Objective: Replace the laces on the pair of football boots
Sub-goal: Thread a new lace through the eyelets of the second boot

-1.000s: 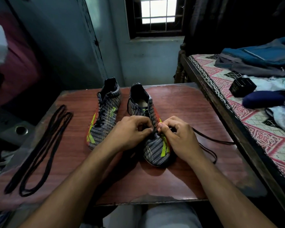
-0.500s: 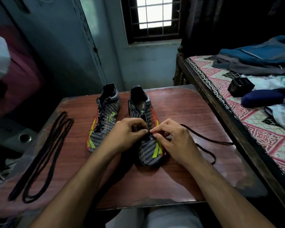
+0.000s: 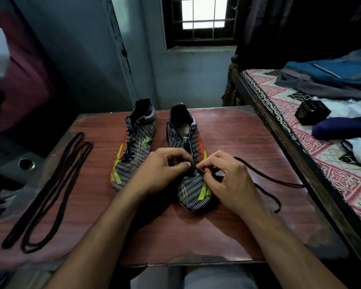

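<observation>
Two boots stand side by side mid-bench (image 3: 227,226). At three o'clock of the laced boot (image 3: 134,151), both hands work the other boot (image 3: 191,163): the left hand (image 3: 165,170) curls on its vamp, the right hand (image 3: 227,180) pinches a black lace (image 3: 267,178). Spare laces (image 3: 50,188) lie at nine o'clock.

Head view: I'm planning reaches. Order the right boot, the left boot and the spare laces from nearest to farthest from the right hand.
From the right hand:
1. Right boot, under its fingers, table centre.
2. Left boot, beyond the left hand.
3. Spare laces, far left edge of the table.
</observation>
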Action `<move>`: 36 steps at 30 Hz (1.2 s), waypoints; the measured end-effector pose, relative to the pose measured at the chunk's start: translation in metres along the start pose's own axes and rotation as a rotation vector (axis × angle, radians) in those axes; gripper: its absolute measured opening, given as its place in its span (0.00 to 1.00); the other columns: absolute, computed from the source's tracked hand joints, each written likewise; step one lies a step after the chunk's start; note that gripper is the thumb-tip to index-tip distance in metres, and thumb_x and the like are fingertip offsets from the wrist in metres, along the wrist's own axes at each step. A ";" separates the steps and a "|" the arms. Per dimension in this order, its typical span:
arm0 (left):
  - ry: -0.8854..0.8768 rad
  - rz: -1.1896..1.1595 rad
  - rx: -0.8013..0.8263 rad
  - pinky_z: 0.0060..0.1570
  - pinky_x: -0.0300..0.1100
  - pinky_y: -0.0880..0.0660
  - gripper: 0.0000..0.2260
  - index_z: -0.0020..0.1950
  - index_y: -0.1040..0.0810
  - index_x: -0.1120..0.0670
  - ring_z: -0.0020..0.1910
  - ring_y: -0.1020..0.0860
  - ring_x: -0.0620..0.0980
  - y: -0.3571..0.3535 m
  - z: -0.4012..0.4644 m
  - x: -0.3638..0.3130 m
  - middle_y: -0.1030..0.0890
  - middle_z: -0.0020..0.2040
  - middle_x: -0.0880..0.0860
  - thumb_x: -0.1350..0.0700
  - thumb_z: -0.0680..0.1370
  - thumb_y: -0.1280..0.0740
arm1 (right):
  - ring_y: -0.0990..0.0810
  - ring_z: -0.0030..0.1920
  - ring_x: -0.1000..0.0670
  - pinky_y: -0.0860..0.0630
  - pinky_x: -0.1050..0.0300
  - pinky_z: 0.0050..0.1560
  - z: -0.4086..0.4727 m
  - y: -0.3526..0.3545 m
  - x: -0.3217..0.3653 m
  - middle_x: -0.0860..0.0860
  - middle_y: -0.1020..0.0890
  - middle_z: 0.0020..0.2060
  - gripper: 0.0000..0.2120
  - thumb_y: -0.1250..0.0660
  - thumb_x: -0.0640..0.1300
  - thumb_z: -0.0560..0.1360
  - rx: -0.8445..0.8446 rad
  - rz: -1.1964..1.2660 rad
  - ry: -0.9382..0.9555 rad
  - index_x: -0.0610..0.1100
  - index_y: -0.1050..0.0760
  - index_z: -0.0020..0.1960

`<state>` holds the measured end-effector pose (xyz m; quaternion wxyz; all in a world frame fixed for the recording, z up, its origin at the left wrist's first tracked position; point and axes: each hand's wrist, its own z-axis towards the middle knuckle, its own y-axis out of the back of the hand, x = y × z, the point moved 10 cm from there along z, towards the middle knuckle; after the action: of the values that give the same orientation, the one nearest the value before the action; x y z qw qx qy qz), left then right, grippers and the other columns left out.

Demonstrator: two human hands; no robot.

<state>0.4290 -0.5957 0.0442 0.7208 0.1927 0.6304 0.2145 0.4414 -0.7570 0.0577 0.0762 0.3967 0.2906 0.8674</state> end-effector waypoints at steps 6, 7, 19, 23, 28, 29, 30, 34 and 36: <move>-0.030 0.385 -0.131 0.40 0.42 0.25 0.04 0.45 0.20 0.45 0.35 0.24 0.39 0.005 0.002 -0.017 0.21 0.34 0.41 0.47 0.74 0.31 | 0.20 0.49 0.55 0.23 0.62 0.50 0.000 0.001 -0.001 0.56 0.20 0.46 0.09 0.30 0.37 0.75 -0.002 -0.010 -0.014 0.49 0.16 0.49; -0.057 0.383 -0.179 0.40 0.42 0.25 0.04 0.47 0.20 0.44 0.35 0.24 0.39 0.007 -0.001 -0.019 0.21 0.34 0.41 0.46 0.75 0.31 | 0.20 0.49 0.54 0.23 0.62 0.50 -0.001 0.001 -0.001 0.56 0.20 0.46 0.07 0.30 0.38 0.75 -0.009 -0.012 -0.022 0.49 0.17 0.49; -0.108 0.113 -0.348 0.44 0.29 0.28 0.12 0.58 0.19 0.44 0.44 0.21 0.48 0.004 -0.049 -0.011 0.21 0.49 0.46 0.51 0.77 0.24 | 0.26 0.32 0.60 0.31 0.64 0.36 -0.007 0.004 -0.024 0.55 0.20 0.35 0.08 0.26 0.50 0.77 0.421 -0.074 -0.296 0.52 0.21 0.40; -0.103 0.097 -0.318 0.45 0.29 0.28 0.13 0.59 0.20 0.43 0.45 0.22 0.49 0.002 -0.048 -0.011 0.22 0.50 0.45 0.49 0.76 0.24 | 0.28 0.29 0.54 0.32 0.55 0.33 -0.010 0.016 -0.010 0.53 0.26 0.26 0.19 0.33 0.52 0.82 0.450 0.084 -0.362 0.47 0.25 0.33; -0.124 0.143 -0.327 0.46 0.34 0.25 0.16 0.62 0.23 0.43 0.44 0.22 0.47 0.001 -0.049 -0.014 0.23 0.53 0.45 0.48 0.76 0.24 | 0.24 0.35 0.56 0.29 0.54 0.41 0.008 0.056 0.042 0.55 0.22 0.36 0.19 0.33 0.54 0.80 0.184 0.215 -0.159 0.48 0.22 0.33; -0.134 0.148 -0.328 0.47 0.37 0.24 0.17 0.62 0.23 0.43 0.45 0.22 0.47 0.001 -0.049 -0.014 0.23 0.53 0.45 0.48 0.76 0.24 | 0.22 0.38 0.55 0.26 0.53 0.44 0.010 0.060 0.050 0.55 0.21 0.39 0.19 0.33 0.54 0.80 0.157 0.258 -0.137 0.49 0.21 0.33; -0.138 0.156 -0.328 0.48 0.40 0.24 0.17 0.63 0.23 0.44 0.45 0.22 0.46 0.001 -0.049 -0.014 0.23 0.54 0.46 0.48 0.76 0.24 | 0.20 0.41 0.53 0.24 0.51 0.46 0.011 0.061 0.057 0.54 0.20 0.41 0.18 0.32 0.54 0.80 0.143 0.307 -0.120 0.49 0.20 0.34; -0.172 0.197 -0.335 0.52 0.48 0.23 0.17 0.63 0.24 0.44 0.51 0.23 0.45 0.000 -0.050 -0.019 0.24 0.52 0.45 0.45 0.76 0.26 | 0.18 0.50 0.50 0.23 0.56 0.54 0.012 0.070 0.089 0.49 0.17 0.46 0.14 0.30 0.46 0.79 0.101 0.482 -0.046 0.49 0.19 0.35; -0.184 0.204 -0.342 0.52 0.49 0.22 0.17 0.62 0.25 0.43 0.52 0.23 0.44 0.000 -0.051 -0.021 0.23 0.53 0.44 0.42 0.76 0.28 | 0.18 0.52 0.48 0.23 0.58 0.57 0.013 0.071 0.105 0.45 0.16 0.47 0.13 0.31 0.43 0.79 0.085 0.570 -0.013 0.48 0.19 0.36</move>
<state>0.3762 -0.6068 0.0543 0.7720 0.1491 0.4936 0.3717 0.3868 -0.7714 0.1719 -0.1853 0.4709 0.2031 0.8382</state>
